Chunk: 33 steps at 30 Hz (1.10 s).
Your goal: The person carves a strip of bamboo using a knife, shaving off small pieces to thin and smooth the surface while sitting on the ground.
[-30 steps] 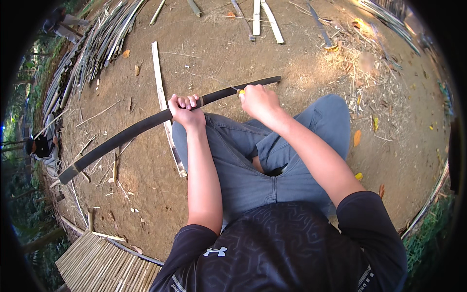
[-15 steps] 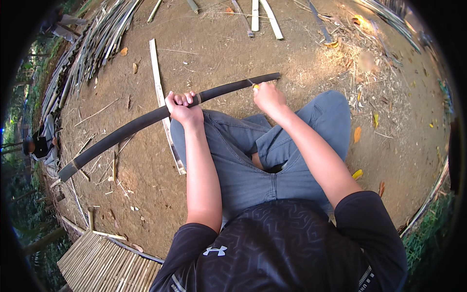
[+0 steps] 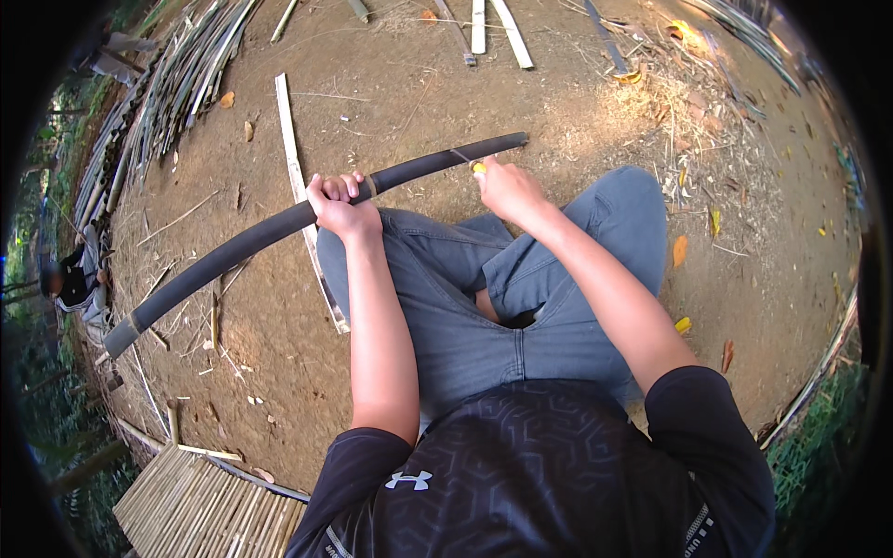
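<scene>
Gripping the dark bamboo pole (image 3: pixel 223 251) beyond the knees (image 3: pixel 634 200), the left hand (image 3: pixel 344 206) wrapped its fingers around mid-length. The right hand (image 3: pixel 512 192) clenched a yellow-handled knife (image 3: pixel 479 168), blade crossing the pole's right section. A near black shirt (image 3: pixel 539 456) bore a white emblem (image 3: pixel 409 481) and right-side lettering (image 3: pixel 697 537).

The dark pole (image 3: pixel 251 243) is matt bamboo, the trousers (image 3: pixel 577 279) cloth, the yellow handle (image 3: pixel 479 168) perhaps plastic.

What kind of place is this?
Probably an outdoor work yard near trees or bushes. You can see bare dirt ground, a big pile of long sticks, and green leaves at the edge.
</scene>
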Each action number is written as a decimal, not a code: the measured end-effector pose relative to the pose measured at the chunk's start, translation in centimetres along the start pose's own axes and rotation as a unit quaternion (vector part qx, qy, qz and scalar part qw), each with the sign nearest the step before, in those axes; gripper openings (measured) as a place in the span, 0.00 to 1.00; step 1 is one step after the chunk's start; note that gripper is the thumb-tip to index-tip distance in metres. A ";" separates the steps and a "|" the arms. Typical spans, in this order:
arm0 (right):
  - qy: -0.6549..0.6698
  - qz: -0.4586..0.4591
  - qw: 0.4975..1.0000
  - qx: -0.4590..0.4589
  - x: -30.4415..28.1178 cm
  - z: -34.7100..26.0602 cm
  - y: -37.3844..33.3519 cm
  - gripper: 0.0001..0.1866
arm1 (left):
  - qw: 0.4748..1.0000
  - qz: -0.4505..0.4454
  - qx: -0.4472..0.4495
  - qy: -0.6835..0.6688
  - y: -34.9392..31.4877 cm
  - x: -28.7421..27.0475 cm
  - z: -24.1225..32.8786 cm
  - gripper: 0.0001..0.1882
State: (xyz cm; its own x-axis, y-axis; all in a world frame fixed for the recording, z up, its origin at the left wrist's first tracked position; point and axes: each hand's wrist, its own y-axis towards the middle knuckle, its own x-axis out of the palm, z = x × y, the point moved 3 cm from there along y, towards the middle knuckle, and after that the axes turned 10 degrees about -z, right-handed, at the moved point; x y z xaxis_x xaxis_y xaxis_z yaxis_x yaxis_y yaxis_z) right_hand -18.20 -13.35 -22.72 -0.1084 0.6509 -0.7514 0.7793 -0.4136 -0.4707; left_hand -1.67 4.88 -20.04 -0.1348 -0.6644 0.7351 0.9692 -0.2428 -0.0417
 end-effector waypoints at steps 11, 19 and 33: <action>0.026 -0.042 0.996 0.078 0.6 6.3 4.7 0.20 | 1.000 -0.006 -0.016 -0.006 0.1 0.3 0.0 0.21; 0.022 0.025 0.991 0.132 1.0 7.3 5.5 0.20 | 1.000 0.020 -0.004 -0.003 0.5 -0.1 0.0 0.21; 0.027 -0.061 0.988 0.138 0.2 8.5 5.8 0.23 | 0.998 0.057 0.011 0.013 0.6 0.3 -0.3 0.20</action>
State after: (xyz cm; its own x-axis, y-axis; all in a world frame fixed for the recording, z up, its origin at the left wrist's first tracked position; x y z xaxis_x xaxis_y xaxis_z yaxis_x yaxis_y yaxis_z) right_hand -18.96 -21.08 -29.51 -0.1532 0.7362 -0.6592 0.5636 -0.4829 -0.6702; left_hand -1.18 4.27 -20.05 -0.0281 -0.7053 0.7084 0.9827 -0.1495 -0.1098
